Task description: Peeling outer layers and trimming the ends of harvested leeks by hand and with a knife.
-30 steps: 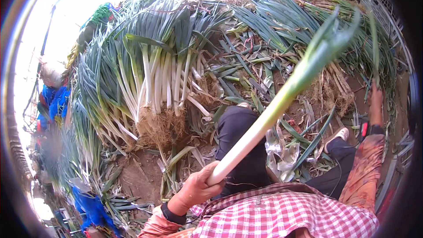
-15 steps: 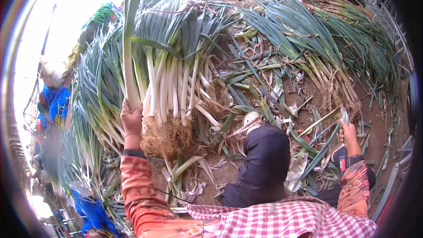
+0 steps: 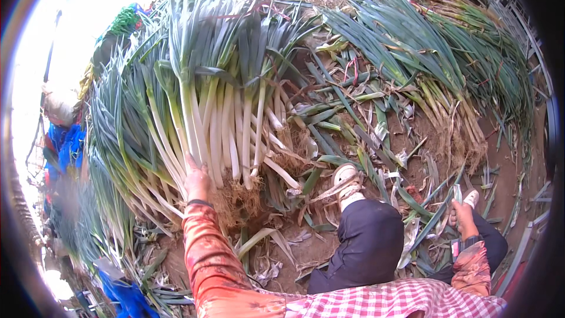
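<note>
A dense row of leeks (image 3: 220, 123) lies on the left, with white stems and leafy tops pointing away from me. My left hand (image 3: 197, 181) is at the lower end of a leek (image 3: 193, 121) on this row, fingers closed about its base, one finger along the white stem. Brown roots (image 3: 235, 203) hang just right of that hand. On the far right, my right hand (image 3: 463, 217) is closed round a short, pale, flat piece (image 3: 458, 192) that sticks up from the fist; its kind is unclear.
Another heap of leeks (image 3: 406, 47), with yellowish stems, lies at the upper right. Loose trimmed leaves (image 3: 376, 135) litter the soil between the heaps. My dark-trousered knee (image 3: 371, 241) and light shoe (image 3: 347, 178) are in the middle. Blue plastic (image 3: 123, 285) lies lower left; metal bars stand right.
The leek that my left hand held upright now lies against the row, the hand lower and farther right. My right hand has moved down toward me. The view has shifted slightly.
</note>
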Motion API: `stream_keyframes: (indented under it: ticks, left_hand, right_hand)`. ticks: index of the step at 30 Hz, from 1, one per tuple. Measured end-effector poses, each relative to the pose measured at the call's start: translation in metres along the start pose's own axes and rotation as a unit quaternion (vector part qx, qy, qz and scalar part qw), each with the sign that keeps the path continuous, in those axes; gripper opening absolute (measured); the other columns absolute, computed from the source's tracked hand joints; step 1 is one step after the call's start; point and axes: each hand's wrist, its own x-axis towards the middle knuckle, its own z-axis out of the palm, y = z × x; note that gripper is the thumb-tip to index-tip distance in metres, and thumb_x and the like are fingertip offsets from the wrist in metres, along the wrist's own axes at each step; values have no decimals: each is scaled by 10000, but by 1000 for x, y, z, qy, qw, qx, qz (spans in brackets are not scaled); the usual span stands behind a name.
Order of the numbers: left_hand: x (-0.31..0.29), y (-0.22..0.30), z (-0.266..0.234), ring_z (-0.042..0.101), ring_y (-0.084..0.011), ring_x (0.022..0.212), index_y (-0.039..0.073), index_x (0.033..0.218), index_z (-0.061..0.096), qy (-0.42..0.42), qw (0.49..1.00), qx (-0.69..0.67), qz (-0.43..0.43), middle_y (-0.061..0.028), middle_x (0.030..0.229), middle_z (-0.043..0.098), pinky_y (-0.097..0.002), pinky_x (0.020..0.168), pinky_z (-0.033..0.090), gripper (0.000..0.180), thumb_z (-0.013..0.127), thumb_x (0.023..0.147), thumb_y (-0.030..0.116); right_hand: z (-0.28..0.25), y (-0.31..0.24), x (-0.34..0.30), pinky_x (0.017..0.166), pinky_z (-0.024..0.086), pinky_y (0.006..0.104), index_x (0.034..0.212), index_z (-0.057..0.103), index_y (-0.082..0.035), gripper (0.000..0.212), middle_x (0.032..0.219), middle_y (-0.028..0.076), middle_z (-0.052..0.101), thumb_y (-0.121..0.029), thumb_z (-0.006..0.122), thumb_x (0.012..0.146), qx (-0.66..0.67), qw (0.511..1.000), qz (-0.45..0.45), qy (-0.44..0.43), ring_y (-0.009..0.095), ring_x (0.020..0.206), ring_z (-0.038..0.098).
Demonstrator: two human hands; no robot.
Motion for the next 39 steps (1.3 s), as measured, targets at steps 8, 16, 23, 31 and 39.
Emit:
stream_keyframes:
  ticks: [8,16,23,31,39]
  left_hand:
    - [25,-24,17,494,-369,952,32,1306,41,10,997,-78,17,-261,1021,507,-375,814,387,788,491,764,385]
    - [3,4,8,426,-357,1047,-71,1249,121,55,998,-8,8,-282,1149,387,-330,879,367,934,670,623,351]
    - [-4,-3,25,558,-335,806,-87,1168,217,-38,983,-172,50,-243,904,542,-336,700,465,800,671,584,218]
    - [-10,5,15,384,-355,1098,-94,1225,194,-42,997,-61,-19,-286,1187,345,-336,930,323,918,683,601,369]
    - [-54,34,-32,350,-294,1114,-35,1259,195,117,954,-234,148,-214,1249,288,-326,907,317,734,548,736,339]
  right_hand:
    - [28,7,1,321,303,264,682,485,-51,217,482,1,421,-248,552,743,-145,987,-68,-9,102,354,395]
    - [5,-4,-23,294,282,243,735,483,-37,174,480,-7,397,-196,551,748,-149,988,-33,14,94,328,364]
    - [1,12,-27,300,255,234,747,478,-45,154,502,-9,390,-183,544,756,-160,987,-15,4,83,334,345]
    - [1,23,-23,346,342,270,786,549,-6,212,515,31,461,-211,562,732,-247,965,-87,-1,112,369,431]
    - [-23,23,-32,473,412,339,796,580,16,336,574,117,526,-298,596,679,-338,927,-150,-61,202,476,511]
